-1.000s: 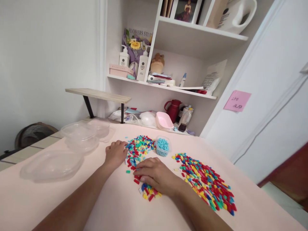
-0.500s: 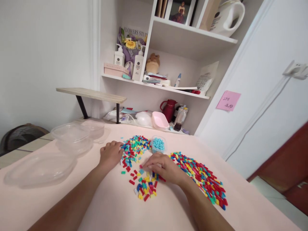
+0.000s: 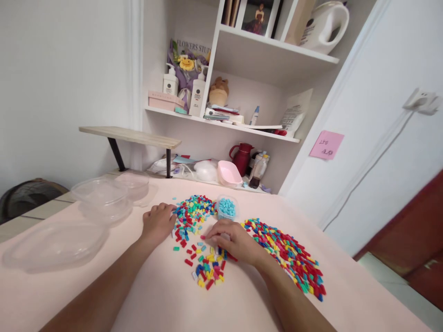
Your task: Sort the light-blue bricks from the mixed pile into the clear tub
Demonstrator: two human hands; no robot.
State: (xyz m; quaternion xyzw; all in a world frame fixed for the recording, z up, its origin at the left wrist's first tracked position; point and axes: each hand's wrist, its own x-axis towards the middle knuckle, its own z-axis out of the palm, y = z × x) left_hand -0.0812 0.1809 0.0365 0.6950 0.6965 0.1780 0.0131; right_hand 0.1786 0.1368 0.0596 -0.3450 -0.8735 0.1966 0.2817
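Observation:
My left hand (image 3: pixel 158 223) rests on the pink tabletop, its fingers loosely bent and the tips against the left edge of a mixed pile of small toy bricks (image 3: pixel 194 210). It holds nothing I can see. My right hand (image 3: pixel 233 240) hovers low over a looser scatter of bricks (image 3: pixel 209 267), fingers curved and slightly apart. Its fingertips are close to a small red-pink brick (image 3: pixel 202 237), and no brick shows between them. Just behind this hand stands a clear tub (image 3: pixel 227 217) of light blue bricks. The palm hides part of the scatter.
A larger brick pile (image 3: pixel 287 253) spreads to the right. Clear plastic containers (image 3: pixel 100 193) and a clear lid-like piece (image 3: pixel 57 244) lie on the left. At the back are a pink basin (image 3: pixel 230 174), a red jug (image 3: pixel 242 159), a bottle (image 3: pixel 258 173) and a wooden riser (image 3: pixel 131 136).
Light blue bricks near my right fingertips have shifted slightly apart. My left hand stays in place, and my right hand has barely moved. The whole view has shifted a little.

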